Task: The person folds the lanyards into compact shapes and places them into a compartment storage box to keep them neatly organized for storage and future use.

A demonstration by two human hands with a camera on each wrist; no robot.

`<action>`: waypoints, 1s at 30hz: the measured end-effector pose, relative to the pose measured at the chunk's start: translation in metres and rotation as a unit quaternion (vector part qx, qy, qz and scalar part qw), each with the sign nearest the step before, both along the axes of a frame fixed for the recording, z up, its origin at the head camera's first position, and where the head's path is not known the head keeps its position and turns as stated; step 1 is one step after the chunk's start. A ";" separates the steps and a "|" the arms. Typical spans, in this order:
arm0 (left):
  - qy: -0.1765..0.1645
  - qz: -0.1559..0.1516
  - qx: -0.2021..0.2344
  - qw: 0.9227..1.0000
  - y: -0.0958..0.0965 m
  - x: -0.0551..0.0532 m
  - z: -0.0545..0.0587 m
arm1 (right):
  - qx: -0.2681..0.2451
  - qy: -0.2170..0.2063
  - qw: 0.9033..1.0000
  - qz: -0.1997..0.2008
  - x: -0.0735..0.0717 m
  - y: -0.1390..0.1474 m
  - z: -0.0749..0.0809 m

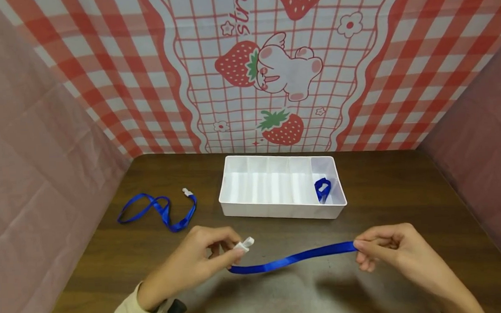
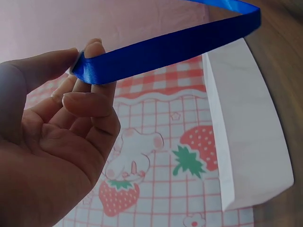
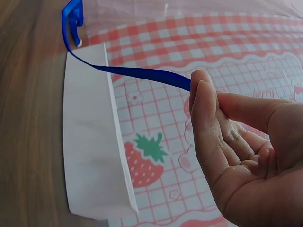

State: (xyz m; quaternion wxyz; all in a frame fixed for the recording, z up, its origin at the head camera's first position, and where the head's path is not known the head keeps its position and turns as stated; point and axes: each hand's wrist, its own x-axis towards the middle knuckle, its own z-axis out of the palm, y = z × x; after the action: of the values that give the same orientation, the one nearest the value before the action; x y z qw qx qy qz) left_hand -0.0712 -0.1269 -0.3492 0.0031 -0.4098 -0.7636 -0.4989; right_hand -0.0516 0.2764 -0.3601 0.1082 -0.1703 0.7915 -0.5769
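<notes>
One blue lanyard (image 1: 292, 258) is sagging above the table (image 1: 382, 192), before the white divided tray (image 1: 282, 210), left hand (image 1: 202, 257) pinching near its white clip (image 1: 245, 245), right hand (image 1: 395, 248) pinching the far stretch, slackened fingers possibly risking a twist or drop.

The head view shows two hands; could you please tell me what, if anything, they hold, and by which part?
A blue lanyard: the left hand pinches it at the white clip, the right hand at the opposite end.
</notes>
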 end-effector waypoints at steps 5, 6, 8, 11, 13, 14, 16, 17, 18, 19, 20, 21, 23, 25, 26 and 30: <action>-0.001 -0.007 -0.013 1.000 0.008 0.002 0.005 | -0.015 0.004 1.000 0.023 -0.001 -0.008 0.003; -0.005 -0.006 -0.015 1.000 0.009 0.003 0.006 | -0.017 0.003 1.000 0.026 -0.001 -0.010 0.004; -0.011 -0.005 -0.020 1.000 0.011 0.003 0.008 | -0.020 0.003 0.999 0.032 -0.001 -0.013 0.006; -0.010 -0.003 -0.024 1.000 0.014 0.004 0.009 | -0.025 0.004 0.999 0.040 -0.002 -0.017 0.008; -0.008 0.000 -0.027 1.000 0.016 0.004 0.010 | -0.032 0.007 0.998 0.049 -0.002 -0.020 0.009; -0.007 0.001 -0.029 1.000 0.016 0.004 0.010 | -0.034 0.005 0.998 0.051 -0.003 -0.022 0.010; -0.008 0.005 -0.033 0.999 0.018 0.003 0.010 | -0.040 0.003 0.998 0.056 -0.003 -0.025 0.011; -0.012 0.007 -0.036 0.999 0.019 0.003 0.010 | -0.042 0.002 0.997 0.059 -0.004 -0.026 0.011; -0.016 0.009 -0.038 0.999 0.020 0.003 0.009 | -0.046 0.003 0.997 0.063 -0.004 -0.028 0.012; -0.017 0.008 -0.041 0.999 0.021 0.003 0.009 | -0.049 0.003 0.997 0.067 -0.005 -0.030 0.012; -0.018 0.007 -0.043 0.999 0.022 0.002 0.009 | -0.054 0.003 0.996 0.071 -0.006 -0.032 0.012; -0.020 0.004 -0.045 0.999 0.023 0.002 0.009 | -0.059 0.004 0.995 0.077 -0.006 -0.033 0.012; -0.017 -0.001 -0.047 0.999 0.025 0.001 0.008 | -0.069 0.006 0.994 0.088 -0.007 -0.037 0.012; -0.011 -0.008 -0.050 0.999 0.027 0.000 0.008 | -0.073 0.008 0.993 0.094 -0.008 -0.040 0.013; -0.010 -0.011 -0.051 0.999 0.028 0.000 0.008 | -0.072 0.007 0.993 0.095 -0.009 -0.042 0.013; -0.006 -0.022 -0.054 0.998 0.032 -0.002 0.009 | -0.070 0.017 0.992 0.103 -0.009 -0.049 0.016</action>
State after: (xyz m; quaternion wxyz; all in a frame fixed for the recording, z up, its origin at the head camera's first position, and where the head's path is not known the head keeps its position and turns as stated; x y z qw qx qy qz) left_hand -0.0733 -0.0949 -0.3405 -0.0348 -0.4228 -0.7801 -0.4598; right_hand -0.0610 0.2278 -0.3445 0.1415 -0.2681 0.7293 -0.6133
